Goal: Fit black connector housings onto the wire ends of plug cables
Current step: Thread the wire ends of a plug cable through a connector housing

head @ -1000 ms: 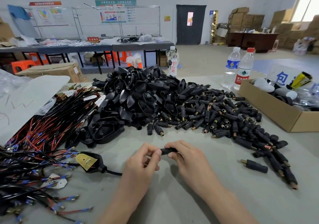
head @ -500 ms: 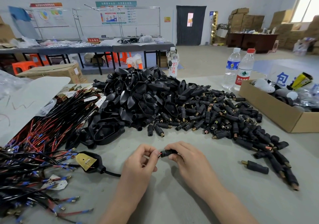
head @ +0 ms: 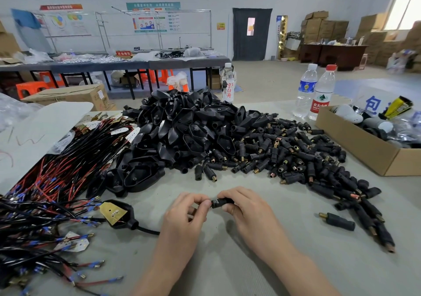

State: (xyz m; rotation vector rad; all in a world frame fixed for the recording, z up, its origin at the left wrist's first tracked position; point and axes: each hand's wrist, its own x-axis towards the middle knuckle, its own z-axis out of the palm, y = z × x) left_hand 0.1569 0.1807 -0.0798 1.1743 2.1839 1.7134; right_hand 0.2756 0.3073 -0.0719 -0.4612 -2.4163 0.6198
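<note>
- On a grey work table, just in front of the heap of black plug shells, a person's right hand grips a black connector housing, fingers curled round its barrel.
- The left hand pinches at the housing's left mouth, apparently on the wire end of a plug cable; the wire itself is hidden under the fingertips.
- That cable's open plug lies in front of the heap and to its left; loose brass-tipped housings spill from the heap's right side.
- The step in hand looks like seating the wire in the housing.
- Next, judging from this, comes a straight push until the wire sits home, then setting the cable aside and taking another from the red-and-black wire bundle left of the heap.
</note>
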